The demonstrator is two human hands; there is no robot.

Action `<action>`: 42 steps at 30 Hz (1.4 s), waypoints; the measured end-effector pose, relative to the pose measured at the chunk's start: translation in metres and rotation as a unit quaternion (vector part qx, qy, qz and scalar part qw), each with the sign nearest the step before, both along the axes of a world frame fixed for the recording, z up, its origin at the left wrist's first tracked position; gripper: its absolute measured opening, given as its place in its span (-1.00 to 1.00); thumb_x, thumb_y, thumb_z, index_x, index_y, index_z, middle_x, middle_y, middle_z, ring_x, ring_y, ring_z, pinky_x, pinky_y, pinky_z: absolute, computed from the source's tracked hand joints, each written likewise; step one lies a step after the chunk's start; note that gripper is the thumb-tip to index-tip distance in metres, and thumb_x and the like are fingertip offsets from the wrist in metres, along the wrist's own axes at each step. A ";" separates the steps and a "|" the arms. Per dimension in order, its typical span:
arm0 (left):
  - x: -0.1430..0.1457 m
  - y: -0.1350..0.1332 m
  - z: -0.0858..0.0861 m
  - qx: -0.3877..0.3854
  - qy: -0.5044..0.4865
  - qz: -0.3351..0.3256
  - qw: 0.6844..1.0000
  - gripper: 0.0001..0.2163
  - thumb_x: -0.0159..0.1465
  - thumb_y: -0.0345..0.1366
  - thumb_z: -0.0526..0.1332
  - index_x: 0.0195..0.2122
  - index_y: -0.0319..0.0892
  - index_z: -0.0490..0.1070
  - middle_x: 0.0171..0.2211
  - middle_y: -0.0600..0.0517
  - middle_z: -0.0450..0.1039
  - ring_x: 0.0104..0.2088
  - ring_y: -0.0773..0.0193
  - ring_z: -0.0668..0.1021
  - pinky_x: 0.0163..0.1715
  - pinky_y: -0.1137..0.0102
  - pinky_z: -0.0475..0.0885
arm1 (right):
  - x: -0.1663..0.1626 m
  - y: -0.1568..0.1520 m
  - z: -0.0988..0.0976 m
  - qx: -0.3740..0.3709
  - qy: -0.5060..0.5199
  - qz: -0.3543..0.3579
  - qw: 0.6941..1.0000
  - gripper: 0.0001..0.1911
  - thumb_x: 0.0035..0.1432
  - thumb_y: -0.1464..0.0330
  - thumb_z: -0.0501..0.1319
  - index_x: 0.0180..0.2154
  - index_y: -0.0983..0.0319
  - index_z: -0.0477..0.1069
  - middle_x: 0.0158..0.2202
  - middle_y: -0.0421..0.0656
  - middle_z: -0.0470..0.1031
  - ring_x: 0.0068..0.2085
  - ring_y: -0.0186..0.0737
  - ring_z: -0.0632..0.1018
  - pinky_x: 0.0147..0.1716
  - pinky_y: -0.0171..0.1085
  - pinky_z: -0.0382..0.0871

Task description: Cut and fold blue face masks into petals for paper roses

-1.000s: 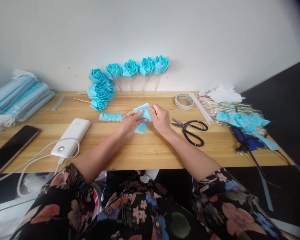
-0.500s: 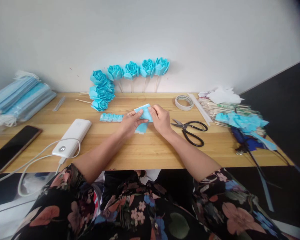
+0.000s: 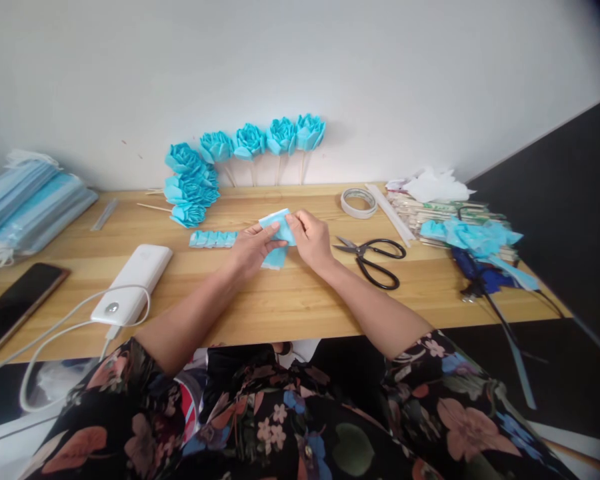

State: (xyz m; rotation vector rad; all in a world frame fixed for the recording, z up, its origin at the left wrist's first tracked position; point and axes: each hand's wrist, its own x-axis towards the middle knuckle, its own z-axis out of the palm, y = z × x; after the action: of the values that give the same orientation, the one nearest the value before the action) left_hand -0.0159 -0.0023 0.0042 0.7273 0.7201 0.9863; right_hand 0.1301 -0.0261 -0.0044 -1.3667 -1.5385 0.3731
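Between my hands is a small light-blue fabric piece with a white upper edge. My left hand grips its left side, thumb lying across the front. My right hand pinches the right side, fingers curled behind. Just below, another blue fabric piece lies on the table, partly covered by my left hand. To the left of that hand a row of folded blue pieces lies flat, its right end hidden. Black-handled scissors rest right of my right hand, blades partly apart.
Blue fabric flowers on sticks lean against the wall; several more flowers lie left of them. Around them are a tape roll, blue masks, a white power bank, a phone, white strips and crumpled blue scraps.
The whole scene has shifted slightly left in view as the head turned a little. Both hands keep hold of the blue fabric piece, with little change in the fingers.
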 end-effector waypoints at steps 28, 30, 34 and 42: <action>-0.002 -0.002 -0.010 0.070 0.051 0.018 0.996 -0.73 -0.05 -0.30 0.56 -0.33 -0.30 0.65 -0.38 -0.05 0.66 -0.43 0.31 0.64 -0.40 0.49 0.59 | -0.001 0.000 0.000 -0.018 0.062 0.043 0.997 -0.62 0.28 0.05 0.14 -0.44 0.18 0.25 -0.58 -0.35 0.15 -0.50 -0.39 0.22 -0.42 -0.33 0.12; -0.002 -0.002 -0.010 0.071 0.049 0.016 0.996 -0.72 -0.05 -0.30 0.56 -0.32 -0.29 0.65 -0.38 -0.05 0.66 -0.42 0.31 0.65 -0.40 0.48 0.59 | 0.000 0.000 -0.001 -0.003 0.057 0.032 0.998 -0.61 0.29 0.07 0.13 -0.46 0.18 0.23 -0.58 -0.35 0.13 -0.51 -0.39 0.21 -0.42 -0.33 0.11; -0.002 -0.002 -0.006 0.061 0.043 0.011 0.997 -0.71 -0.09 -0.30 0.58 -0.34 -0.28 0.65 -0.39 -0.04 0.65 -0.44 0.33 0.63 -0.43 0.50 0.59 | 0.001 0.001 -0.001 0.017 0.051 0.028 0.998 -0.62 0.31 0.10 0.12 -0.47 0.19 0.22 -0.56 -0.34 0.17 -0.50 -0.40 0.22 -0.41 -0.34 0.11; -0.002 -0.002 -0.003 0.047 0.068 0.025 0.996 -0.75 -0.09 -0.37 0.56 -0.38 -0.29 0.63 -0.43 -0.01 0.63 -0.49 0.34 0.61 -0.47 0.50 0.57 | 0.005 0.001 0.002 0.014 0.014 0.018 1.000 -0.54 0.38 0.05 0.02 -0.47 0.19 0.28 -0.55 -0.29 0.26 -0.47 -0.36 0.31 -0.39 -0.34 0.16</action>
State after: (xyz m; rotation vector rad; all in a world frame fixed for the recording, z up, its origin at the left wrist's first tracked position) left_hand -0.0177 -0.0046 0.0010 0.8685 0.8177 1.0275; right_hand 0.1348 -0.0249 -0.0021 -1.3092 -1.5412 0.3906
